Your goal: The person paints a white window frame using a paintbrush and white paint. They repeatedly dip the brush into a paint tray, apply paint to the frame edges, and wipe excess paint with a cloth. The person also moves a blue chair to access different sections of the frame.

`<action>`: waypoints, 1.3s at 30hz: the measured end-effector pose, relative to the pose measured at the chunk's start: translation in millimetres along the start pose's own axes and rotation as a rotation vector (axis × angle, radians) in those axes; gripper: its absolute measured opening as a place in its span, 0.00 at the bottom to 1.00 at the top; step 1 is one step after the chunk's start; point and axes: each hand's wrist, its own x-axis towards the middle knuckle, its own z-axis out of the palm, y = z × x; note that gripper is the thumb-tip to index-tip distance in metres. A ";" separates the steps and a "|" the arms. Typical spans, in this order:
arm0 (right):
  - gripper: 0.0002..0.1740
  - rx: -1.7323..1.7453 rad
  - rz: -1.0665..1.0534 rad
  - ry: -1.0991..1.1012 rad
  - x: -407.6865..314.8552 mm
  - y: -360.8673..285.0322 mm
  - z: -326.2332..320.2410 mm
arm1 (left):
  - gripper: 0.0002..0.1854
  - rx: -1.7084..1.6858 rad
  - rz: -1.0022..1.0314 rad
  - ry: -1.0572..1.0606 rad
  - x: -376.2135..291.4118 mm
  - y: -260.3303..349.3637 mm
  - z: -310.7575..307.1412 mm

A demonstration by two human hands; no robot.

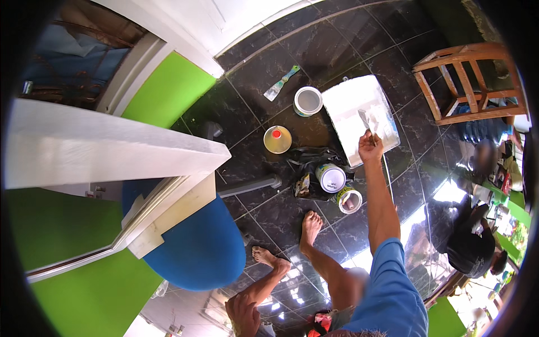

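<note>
My right hand (370, 146), at the end of a blue-sleeved arm, grips the thin handle of a small flat tool (365, 119). Its light end rests amid white paint or paste in a white paint tray (343, 105); whether it is a brush or a putty knife I cannot tell. A thin pale rod (388, 179) runs from beside the tray along my forearm. On my bent left knee lies my left hand (244, 314), fingers spread, holding nothing. Left of the tray stands an open tin (308, 101) with grey inside.
A green-handled scraper (281, 83), a red-capped container (277, 139), a lidded tin (331, 179) and an open tin (349, 200) sit on dark floor tiles (273, 210). A blue seat (202, 248) and white frame (126, 147) are left. Right are a wooden stool (471, 84) and a person (471, 248).
</note>
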 end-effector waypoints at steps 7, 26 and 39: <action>0.17 0.178 0.052 -0.075 -97.6 -6.7 80.3 | 0.12 -0.007 0.035 -0.049 -34.0 -4.8 11.0; 0.31 -0.843 0.109 -1.039 -601.3 174.1 436.5 | 0.16 -0.204 -0.145 0.351 -94.5 -26.8 -64.9; 0.19 -0.375 -0.032 -1.860 -926.5 477.7 750.6 | 0.16 0.284 -0.478 1.467 -329.0 -173.5 -508.1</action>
